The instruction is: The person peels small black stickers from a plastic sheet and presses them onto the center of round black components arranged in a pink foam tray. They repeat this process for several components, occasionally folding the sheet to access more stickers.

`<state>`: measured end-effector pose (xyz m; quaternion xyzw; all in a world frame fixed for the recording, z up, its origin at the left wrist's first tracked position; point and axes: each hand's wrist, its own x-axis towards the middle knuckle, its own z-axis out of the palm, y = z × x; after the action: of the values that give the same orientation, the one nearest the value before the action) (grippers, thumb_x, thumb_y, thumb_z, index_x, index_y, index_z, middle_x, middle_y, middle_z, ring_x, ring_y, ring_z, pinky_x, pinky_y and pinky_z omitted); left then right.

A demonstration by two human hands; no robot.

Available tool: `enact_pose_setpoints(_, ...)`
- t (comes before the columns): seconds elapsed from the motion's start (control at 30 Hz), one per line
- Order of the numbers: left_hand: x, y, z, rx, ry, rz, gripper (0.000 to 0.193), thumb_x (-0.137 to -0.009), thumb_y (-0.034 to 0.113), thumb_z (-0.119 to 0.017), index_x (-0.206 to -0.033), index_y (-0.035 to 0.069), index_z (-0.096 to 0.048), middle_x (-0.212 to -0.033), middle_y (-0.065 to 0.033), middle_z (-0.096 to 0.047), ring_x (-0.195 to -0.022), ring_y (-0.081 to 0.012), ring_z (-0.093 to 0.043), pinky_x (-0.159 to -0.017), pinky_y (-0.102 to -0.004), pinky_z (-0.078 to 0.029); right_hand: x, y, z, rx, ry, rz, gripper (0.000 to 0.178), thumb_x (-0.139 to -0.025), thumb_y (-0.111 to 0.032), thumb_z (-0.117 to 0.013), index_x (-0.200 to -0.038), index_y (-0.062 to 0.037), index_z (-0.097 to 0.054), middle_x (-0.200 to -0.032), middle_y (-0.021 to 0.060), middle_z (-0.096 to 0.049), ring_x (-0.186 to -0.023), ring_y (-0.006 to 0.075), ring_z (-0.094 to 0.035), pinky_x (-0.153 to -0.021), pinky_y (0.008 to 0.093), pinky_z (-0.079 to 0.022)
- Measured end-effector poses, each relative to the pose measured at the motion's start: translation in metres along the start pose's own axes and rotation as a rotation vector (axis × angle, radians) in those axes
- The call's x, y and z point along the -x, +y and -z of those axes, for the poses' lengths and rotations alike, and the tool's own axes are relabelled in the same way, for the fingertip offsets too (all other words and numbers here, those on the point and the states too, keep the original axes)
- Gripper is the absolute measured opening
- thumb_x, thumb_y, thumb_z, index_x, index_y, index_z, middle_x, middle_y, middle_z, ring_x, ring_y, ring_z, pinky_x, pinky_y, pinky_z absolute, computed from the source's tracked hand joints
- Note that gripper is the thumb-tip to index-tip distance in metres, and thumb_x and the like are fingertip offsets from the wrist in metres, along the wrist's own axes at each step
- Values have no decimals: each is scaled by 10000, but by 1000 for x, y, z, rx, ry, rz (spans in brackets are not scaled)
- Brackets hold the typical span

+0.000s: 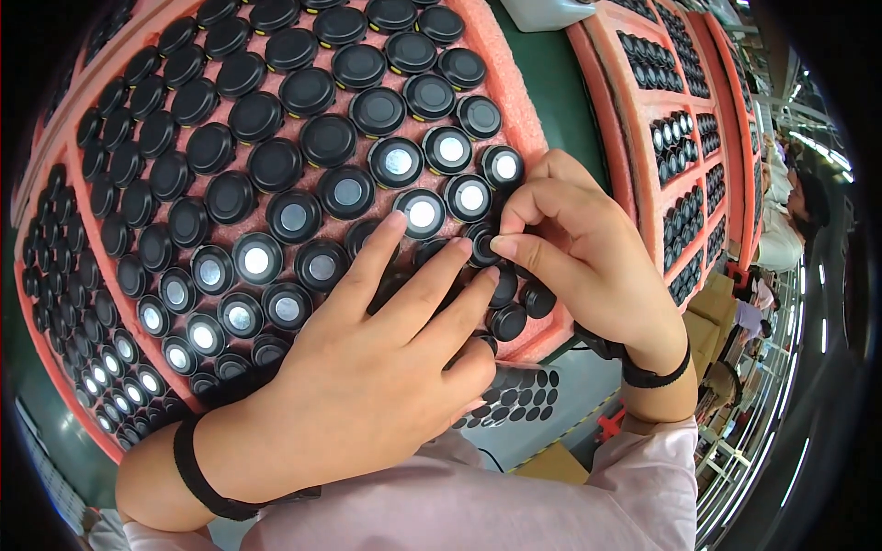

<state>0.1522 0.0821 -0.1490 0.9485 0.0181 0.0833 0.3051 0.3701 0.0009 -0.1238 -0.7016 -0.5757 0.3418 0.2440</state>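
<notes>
Rows of round black parts point(328, 140) stand in a pink foam tray point(514, 92). Some have shiny, light-reflecting round tops, such as the disc-topped part point(398, 162) near my fingers. My left hand point(386, 376) lies palm down over the near rows, fingers spread and fingertips resting on the parts. At the tray's right side, my right hand point(588, 248) has thumb and index finger pinched together over a black part point(482, 246). Whatever is between those fingertips is too small or hidden to make out. The left hand covers several parts beneath it.
Below the tray's near edge is a clear sheet point(524, 399) with rows of black discs. More pink foam trays point(643, 138) of black parts stand to the right, beyond a green surface point(560, 83). A white object point(547, 13) lies at the top. Other people point(785, 216) are at the far right.
</notes>
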Motion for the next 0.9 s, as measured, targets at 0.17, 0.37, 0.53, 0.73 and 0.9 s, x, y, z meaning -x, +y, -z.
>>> enact_pose_setpoints(0.17, -1, 0, 0, -21, -4, -5, 318, -689, 374, -821, -839, 139, -667, -1364, -85, -609, -1376, -333, -460, -1150, -682, -277, 1, -1, 1, 9, -32, -17, 100, -876, 8, -718, -920, -2, -629, -958, 56, -487, -897, 175, -494, -761, 264, -409)
enact_pose_setpoints(0.37, 0, 0, -2, -24, 1, -4, 315, -691, 375, -815, -833, 137, -664, -1369, -93, -610, -1375, -332, -463, -1158, -664, -281, 1, -1, 0, 37, -31, -2, 110, -867, 12, -725, -922, -2, -631, -960, 56, -490, -897, 175, -500, -765, 265, -410)
enact_pose_setpoints(0.53, 0, 0, -2, -20, 2, -4, 311, -693, 370, -813, -833, 137, -663, -1368, -97, -612, -1377, -332, -461, -1165, -647, -285, 1, -3, 0, 38, -35, -7, 112, -864, 21, -725, -924, -3, -633, -959, 55, -490, -889, 174, -502, -749, 261, -414)
enact_pose_setpoints(0.73, 0, 0, -2, -11, 3, 0, 304, -699, 365, -811, -838, 137, -667, -1371, -101, -610, -1385, -334, -453, -1169, -637, -284, 1, -4, -1, 49, -29, -43, 114, -863, 27, -725, -914, -5, -628, -962, 54, -488, -873, 164, -507, -720, 252, -419)
enact_pose_setpoints(0.9, 0, 0, -3, -4, 8, -2, 302, -704, 366, -809, -844, 137, -672, -1378, -102, -605, -1389, -338, -448, -1173, -636, -278, 0, -4, -3, 102, -5, -10, 128, -858, 27, -730, -889, -9, -611, -958, 52, -486, -870, 156, -506, -705, 247, -420)
